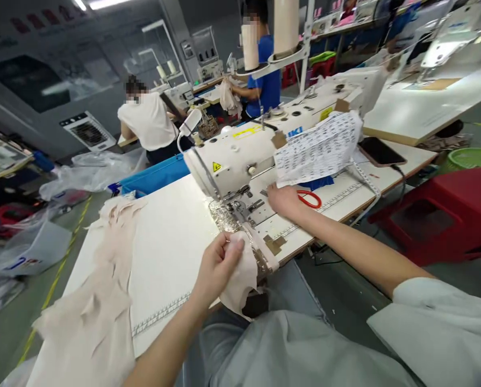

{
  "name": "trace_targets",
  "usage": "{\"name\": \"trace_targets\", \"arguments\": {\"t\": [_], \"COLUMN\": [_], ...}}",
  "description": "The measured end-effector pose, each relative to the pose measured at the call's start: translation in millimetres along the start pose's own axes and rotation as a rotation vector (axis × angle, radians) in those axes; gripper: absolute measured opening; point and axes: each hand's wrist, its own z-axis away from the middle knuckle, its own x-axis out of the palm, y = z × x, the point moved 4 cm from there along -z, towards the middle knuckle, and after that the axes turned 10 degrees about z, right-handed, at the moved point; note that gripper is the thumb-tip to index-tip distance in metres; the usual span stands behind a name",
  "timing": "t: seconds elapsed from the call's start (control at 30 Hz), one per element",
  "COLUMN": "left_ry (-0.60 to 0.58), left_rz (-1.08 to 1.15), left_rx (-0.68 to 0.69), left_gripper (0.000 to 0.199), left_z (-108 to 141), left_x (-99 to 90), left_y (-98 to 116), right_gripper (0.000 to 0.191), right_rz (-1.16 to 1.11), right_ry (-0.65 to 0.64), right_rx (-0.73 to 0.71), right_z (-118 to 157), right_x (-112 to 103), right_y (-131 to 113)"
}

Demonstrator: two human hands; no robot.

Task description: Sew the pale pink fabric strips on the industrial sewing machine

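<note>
A white sewing machine (232, 161) stands on the white table (163, 231). My left hand (220, 263) pinches a pale fabric piece (240, 274) at the table's front edge, just in front of the needle area. My right hand (282, 200) is right of the needle area, beside scissors with red handles (310, 199); its fingers are bent, and what they hold, if anything, is hidden. A printed paper sheet (316, 150) hangs on the machine above that hand. More pale fabric (99, 290) lies along the table's left side.
A phone (381, 151) with a cable lies at the table's right end. Beyond it are a red stool (445, 215) and a green basket (474, 161). Two people sit at other machines behind. Plastic bags (87, 172) and a blue cloth bin (155, 174) are at the left.
</note>
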Motion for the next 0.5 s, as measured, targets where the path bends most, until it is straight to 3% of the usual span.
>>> {"name": "trace_targets", "arguments": {"t": [0.07,0.13,0.3,0.33,0.4,0.5], "left_ry": [0.044,0.067,0.089,0.081,0.058,0.026], "left_rz": [0.02,0.035,0.021,0.016,-0.001,-0.018], "left_rx": [-0.013,-0.008,0.051,0.062,0.093,0.152], "left_gripper": [0.052,0.053,0.051,0.05,0.047,0.045], "left_z": [2,5,11,12,16,24], "left_x": [-21.7,-37.7,-53.3,-51.7,-44.2,-30.2], "left_y": [1,0,6,9,18,34], "right_gripper": [0.026,0.023,0.021,0.024,0.022,0.018], "right_rz": [0.005,-0.013,-0.192,-0.292,-0.815,-1.161], "right_ry": [0.007,0.038,0.09,0.079,0.026,-0.123], "right_rx": [0.02,0.038,0.031,-0.024,-0.279,-0.548], "right_z": [8,33,142,162,192,212], "right_x": [-3,-10,-28,-30,-34,-32], "right_y": [2,10,20,12,-18,-73]}}
